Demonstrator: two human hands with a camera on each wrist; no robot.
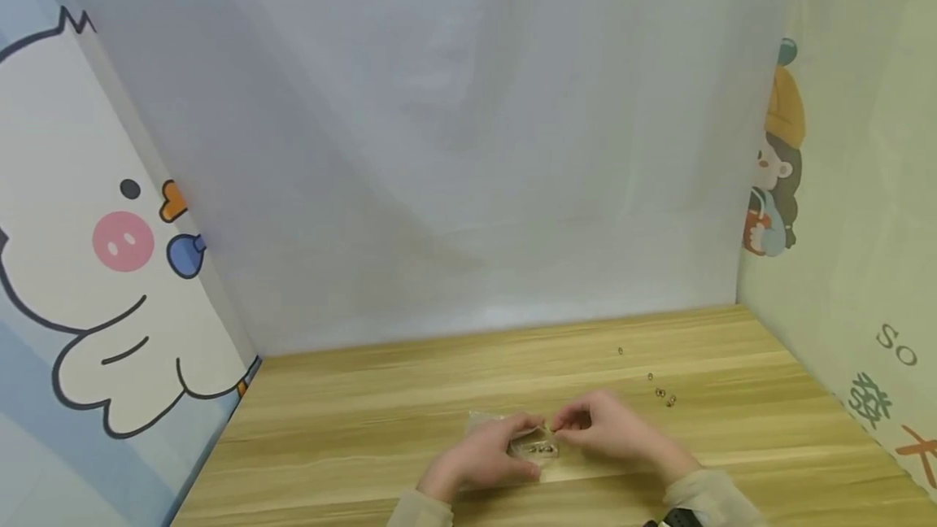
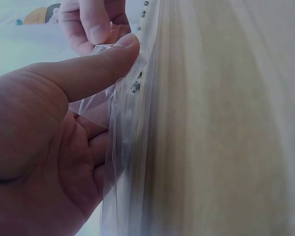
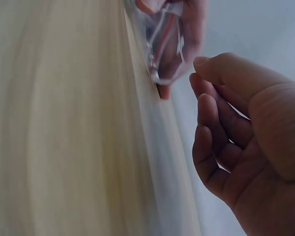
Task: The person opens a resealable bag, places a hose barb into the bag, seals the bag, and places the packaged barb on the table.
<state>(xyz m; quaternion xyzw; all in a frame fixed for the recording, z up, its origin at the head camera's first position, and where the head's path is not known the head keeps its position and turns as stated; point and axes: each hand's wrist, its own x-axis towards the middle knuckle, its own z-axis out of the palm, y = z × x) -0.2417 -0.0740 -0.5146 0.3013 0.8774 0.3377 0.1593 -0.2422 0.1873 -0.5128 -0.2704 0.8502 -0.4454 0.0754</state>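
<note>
My left hand (image 1: 486, 454) grips a small clear plastic bag (image 2: 120, 128) between thumb and fingers, low over the wooden table. Several small shiny metal pieces (image 1: 542, 449) show through the plastic in the head view. My right hand (image 1: 611, 429) is at the bag's right side, thumb and index fingertips brought together close to its mouth. In the right wrist view those fingertips (image 3: 200, 66) stand just apart from the bag, the other fingers curled beneath; I cannot tell whether something tiny is pinched there. A red line (image 3: 163, 42) shows on the plastic.
Several small metal pieces (image 1: 660, 393) lie loose on the wooden table (image 1: 351, 429), right of and beyond my hands. One more piece (image 1: 621, 350) lies farther back. A pale cloth (image 1: 476, 145) hangs behind the table, with printed cloths at both sides.
</note>
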